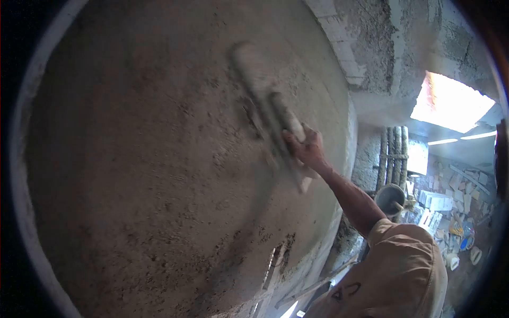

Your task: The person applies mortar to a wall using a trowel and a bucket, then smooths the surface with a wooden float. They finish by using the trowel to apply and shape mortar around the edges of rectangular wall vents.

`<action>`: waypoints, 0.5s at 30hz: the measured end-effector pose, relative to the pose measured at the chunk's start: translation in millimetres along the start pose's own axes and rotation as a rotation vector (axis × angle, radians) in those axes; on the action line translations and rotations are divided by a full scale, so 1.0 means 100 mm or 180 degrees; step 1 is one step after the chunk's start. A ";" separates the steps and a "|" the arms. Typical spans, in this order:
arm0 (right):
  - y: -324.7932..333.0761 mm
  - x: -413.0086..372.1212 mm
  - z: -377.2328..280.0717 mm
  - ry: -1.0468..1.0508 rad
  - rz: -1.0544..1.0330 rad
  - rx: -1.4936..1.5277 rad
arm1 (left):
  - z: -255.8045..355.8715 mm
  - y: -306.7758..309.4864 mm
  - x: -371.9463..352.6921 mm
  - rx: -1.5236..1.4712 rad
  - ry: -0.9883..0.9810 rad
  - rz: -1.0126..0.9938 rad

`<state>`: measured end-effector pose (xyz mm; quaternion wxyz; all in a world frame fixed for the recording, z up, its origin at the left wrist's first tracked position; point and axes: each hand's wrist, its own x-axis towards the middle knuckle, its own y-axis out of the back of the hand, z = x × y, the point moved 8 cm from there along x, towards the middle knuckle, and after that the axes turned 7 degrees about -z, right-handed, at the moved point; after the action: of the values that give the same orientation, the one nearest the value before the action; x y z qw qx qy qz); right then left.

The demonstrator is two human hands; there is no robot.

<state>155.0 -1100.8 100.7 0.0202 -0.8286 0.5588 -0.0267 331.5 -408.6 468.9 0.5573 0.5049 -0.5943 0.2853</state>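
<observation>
The right hand (308, 151) was closed around the handle (288, 117) of the float (255, 79), which lay flat against the rough plastered wall (132, 169); the float was judged rigid and fairly light, best held by that rear handle, its blade likely slippery with mortar.

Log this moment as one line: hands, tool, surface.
right hand: gripping plastering float by handle | float: against plastered surface, blurred | left hand: out of view | behind arm: bucket
</observation>
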 end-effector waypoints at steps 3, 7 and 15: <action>0.14 0.54 0.50 -0.0467 0.0172 0.0313 | 0.01 0.00 -0.01 -0.0051 0.0108 0.0073; 0.54 1.62 -0.13 -0.0736 0.0151 0.0393 | 0.02 -0.04 0.00 -0.0112 0.0221 0.0108; 0.06 0.41 -0.85 0.0409 -0.0510 -0.0262 | 0.16 -0.08 0.08 -0.0179 0.0369 0.0145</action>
<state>159.0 -1141.5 186.0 -0.0519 -0.8673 0.4916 -0.0582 334.1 -428.4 471.5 0.5981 0.4580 -0.5801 0.3098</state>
